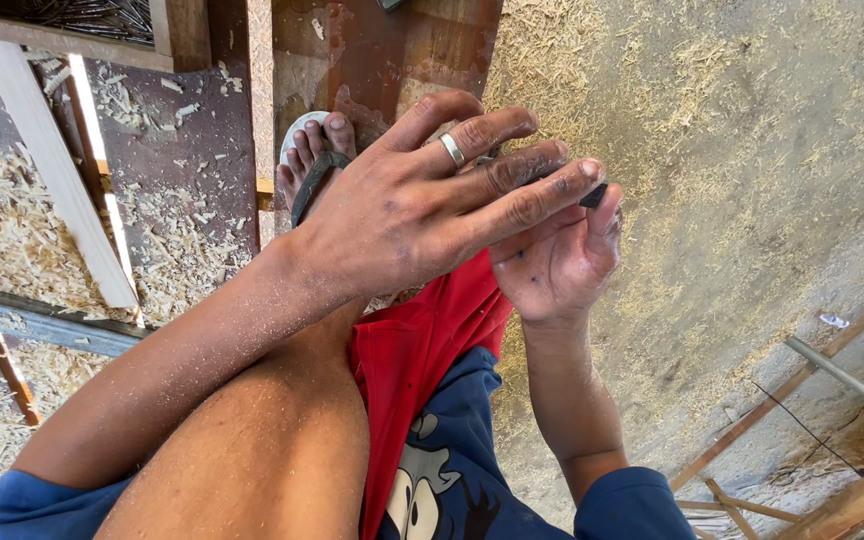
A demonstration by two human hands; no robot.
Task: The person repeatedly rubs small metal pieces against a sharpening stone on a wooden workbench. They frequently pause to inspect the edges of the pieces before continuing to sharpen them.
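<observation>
The left hand (402, 215) lies flat across the right hand (552, 260), fingers stretched out and not curled on anything, a ring (452, 150) on one of them; its fingertips press on a small black piece (594, 195) that pokes out at the top of the right hand. The right hand's grip is closed on that black piece, pinching it between thumb and upper fingers, though most of the piece is hidden behind the left fingers (so its shape cannot be told). To handle it well, I judge the right pinch should stay firm and steady while the left fingertips work with light, even pressure, both hands kept close over the lap so that a slip drops the piece onto the red shorts (412, 350) rather than into the litter below. The person sits with a bare knee (262, 450) raised and a foot in a sandal (312, 165) set on the ground. The floor (752, 150) is rough and thick with wood shavings (12, 230); pale wooden battens (52, 170) and a dark board lie at the left, and a metal pipe (842, 375) runs at the lower right.
</observation>
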